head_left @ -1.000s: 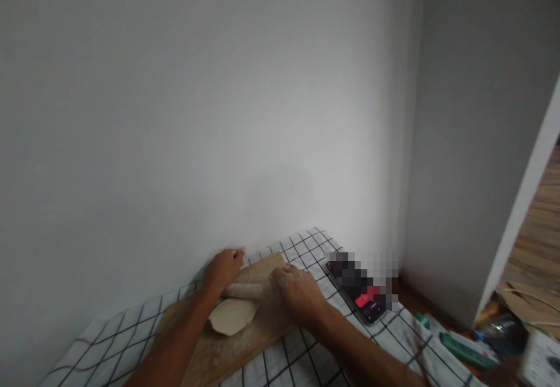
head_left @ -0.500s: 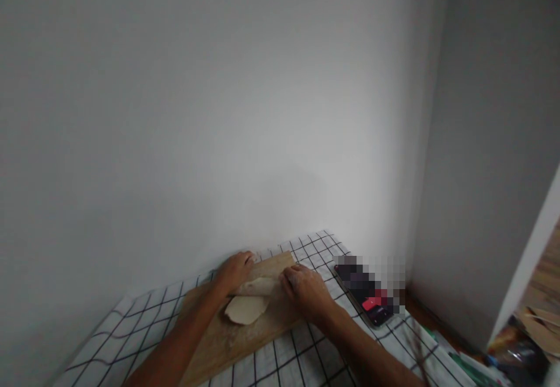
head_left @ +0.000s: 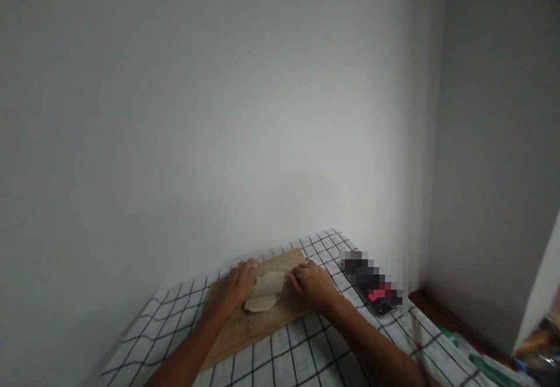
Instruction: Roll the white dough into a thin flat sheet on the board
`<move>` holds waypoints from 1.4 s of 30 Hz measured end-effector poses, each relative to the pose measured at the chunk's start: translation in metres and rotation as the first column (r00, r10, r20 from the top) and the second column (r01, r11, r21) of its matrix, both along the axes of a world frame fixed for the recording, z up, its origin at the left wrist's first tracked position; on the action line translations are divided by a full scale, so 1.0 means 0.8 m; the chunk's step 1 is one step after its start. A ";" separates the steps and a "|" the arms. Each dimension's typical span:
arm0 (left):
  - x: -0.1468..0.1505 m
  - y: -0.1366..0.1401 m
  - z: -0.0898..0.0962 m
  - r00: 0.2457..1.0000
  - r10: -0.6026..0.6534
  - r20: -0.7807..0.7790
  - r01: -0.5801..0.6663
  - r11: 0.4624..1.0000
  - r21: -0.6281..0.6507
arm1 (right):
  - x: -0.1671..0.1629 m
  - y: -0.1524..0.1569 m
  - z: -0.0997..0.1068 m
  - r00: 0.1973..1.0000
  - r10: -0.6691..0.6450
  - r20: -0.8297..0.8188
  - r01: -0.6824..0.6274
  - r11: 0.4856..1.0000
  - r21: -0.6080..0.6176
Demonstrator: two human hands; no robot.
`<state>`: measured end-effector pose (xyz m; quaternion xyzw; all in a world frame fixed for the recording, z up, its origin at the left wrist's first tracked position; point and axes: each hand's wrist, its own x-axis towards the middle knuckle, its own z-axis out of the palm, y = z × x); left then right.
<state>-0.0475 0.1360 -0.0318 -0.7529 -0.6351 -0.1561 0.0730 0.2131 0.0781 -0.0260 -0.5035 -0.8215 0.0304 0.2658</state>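
My left hand is closed over the left end of a pale, floury rolling pin. The fingers of my right hand curl at the pin's other end. Between the hands, the pin lies across a flat piece of dough, whose near edge shows as a pale strip. What lies under the pin and palms is hidden. Beneath it all is a wooden board, lightly dusted with flour.
A white tablecloth with dark grid lines covers the table, which stands against a pale wall. To the right of the board lies a dark phone, partly pixelated, with red on its screen. Green and white items sit at the lower right.
The view has shifted, so the board and hands appear farther right. Less dough shows on the near side of the rolling pin. Both hands stay at the pin's ends.
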 end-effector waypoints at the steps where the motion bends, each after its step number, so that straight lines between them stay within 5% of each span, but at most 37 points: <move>1: -0.003 -0.006 -0.003 1.000 -0.024 -0.017 0.024 1.000 -0.001 | 0.000 -0.001 -0.001 1.000 0.011 0.004 -0.011 1.000 0.009; 11: -0.039 -0.067 -0.039 0.932 -0.151 -0.329 0.180 0.982 0.060 | -0.009 -0.016 -0.010 0.995 0.054 0.088 -0.057 0.998 0.028; 23: -0.021 -0.098 -0.031 0.846 -0.074 -0.528 0.239 0.938 0.252 | -0.028 0.065 -0.008 0.981 0.109 0.160 -0.112 0.994 0.010; 36: -0.018 -0.057 -0.033 0.978 -0.078 -0.193 0.117 0.973 0.199 | -0.053 0.148 -0.015 0.982 0.116 0.146 -0.108 0.992 -0.066; 42: -0.007 -0.055 -0.029 0.999 -0.030 0.012 0.028 0.986 0.165 | -0.048 0.147 -0.020 0.987 0.094 0.130 -0.087 0.994 -0.061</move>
